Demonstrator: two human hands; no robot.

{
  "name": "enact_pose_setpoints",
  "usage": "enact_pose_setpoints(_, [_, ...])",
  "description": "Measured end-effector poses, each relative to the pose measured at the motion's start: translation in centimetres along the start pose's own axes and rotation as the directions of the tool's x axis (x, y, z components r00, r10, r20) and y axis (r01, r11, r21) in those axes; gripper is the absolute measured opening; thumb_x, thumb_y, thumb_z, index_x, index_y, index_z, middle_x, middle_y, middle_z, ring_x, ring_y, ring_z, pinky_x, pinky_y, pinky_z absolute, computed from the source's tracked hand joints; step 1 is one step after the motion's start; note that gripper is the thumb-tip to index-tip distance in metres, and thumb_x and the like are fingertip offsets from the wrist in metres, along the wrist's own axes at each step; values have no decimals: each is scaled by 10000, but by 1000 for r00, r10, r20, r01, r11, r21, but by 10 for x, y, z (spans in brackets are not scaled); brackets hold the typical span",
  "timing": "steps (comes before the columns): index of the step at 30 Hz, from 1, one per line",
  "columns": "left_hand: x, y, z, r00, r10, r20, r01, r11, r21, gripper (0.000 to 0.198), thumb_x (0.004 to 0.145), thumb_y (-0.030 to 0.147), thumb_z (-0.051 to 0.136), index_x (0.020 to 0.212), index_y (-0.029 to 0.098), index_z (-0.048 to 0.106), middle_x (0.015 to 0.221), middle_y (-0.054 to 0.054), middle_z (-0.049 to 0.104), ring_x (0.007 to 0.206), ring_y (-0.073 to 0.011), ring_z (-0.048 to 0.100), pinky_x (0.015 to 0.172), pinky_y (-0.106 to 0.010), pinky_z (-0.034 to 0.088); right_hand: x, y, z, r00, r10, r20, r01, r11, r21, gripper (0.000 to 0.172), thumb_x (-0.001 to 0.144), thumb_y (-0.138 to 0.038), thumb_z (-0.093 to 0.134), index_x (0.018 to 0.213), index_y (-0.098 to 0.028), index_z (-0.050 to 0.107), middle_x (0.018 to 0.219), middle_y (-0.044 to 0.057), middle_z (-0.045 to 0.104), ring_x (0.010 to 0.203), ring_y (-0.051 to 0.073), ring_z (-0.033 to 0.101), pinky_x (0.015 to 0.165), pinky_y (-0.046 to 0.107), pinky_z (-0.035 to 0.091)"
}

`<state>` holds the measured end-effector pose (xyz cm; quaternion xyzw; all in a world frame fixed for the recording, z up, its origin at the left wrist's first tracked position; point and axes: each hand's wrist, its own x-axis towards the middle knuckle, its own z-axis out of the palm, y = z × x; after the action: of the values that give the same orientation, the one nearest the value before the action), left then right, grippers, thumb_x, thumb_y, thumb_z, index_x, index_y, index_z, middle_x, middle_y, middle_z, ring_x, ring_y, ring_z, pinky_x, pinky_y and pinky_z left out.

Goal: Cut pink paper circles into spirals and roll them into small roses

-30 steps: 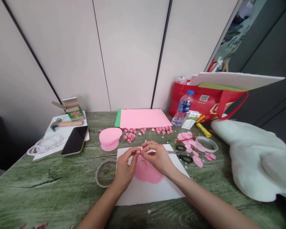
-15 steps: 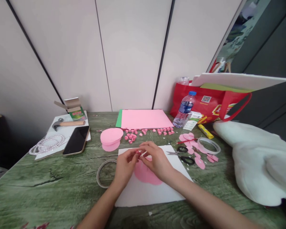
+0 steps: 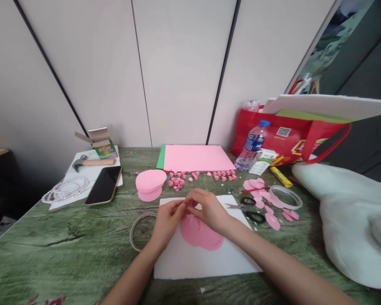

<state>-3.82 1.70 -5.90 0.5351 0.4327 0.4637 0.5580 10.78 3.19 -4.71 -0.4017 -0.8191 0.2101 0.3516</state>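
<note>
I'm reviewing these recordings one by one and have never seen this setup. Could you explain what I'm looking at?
There is no machine: these are a person's bare left hand and right hand, seen by one head-worn camera looking forward and down. Their fingertips pinch a small pink piece, mostly hidden by the fingers. Below are pink paper shapes on a white sheet. Scissors lie to the right; small pink pieces lie farther back. At the left are a phone and a hammer.
</note>
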Motion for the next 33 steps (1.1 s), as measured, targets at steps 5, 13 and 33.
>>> enact_pose_setpoints(5, [2, -3, -3, 990, 36, -133, -26, 996, 80, 264, 753, 286, 542, 932, 114, 630, 800, -98, 714, 736, -205, 669, 687, -325, 515, 6, 14, -2, 999, 23, -48, -22, 1000, 20, 80, 763, -126, 538, 798, -193, 565, 751, 12, 566, 668, 136, 551, 596, 248, 442])
enact_pose_setpoints(13, [3, -10, -9, 934, 241, -263, -110, 896, 430, 226, 774, 262, 498, 947, 178, 617, 825, -78, 710, 776, -218, 657, 713, -335, 484, 34, 64, -1, 996, 40, -79, -50, 990, -131, 77, 779, -138, 528, 740, -169, 587, 762, 39, 569, 661, 141, 543, 608, 253, 425])
enact_pose_setpoints(33, [2, -14, -17, 944, 262, -201, 141, 230, 963, 362, 841, 118, 320, 1172, 112, 466, 1037, -167, 631, 811, -259, 642, 622, -323, 471, 53, 84, 12, 991, 129, -25, -131, 944, -302, 38, 738, -178, 609, 773, -188, 621, 846, 38, 595, 714, 151, 542, 597, 240, 369])
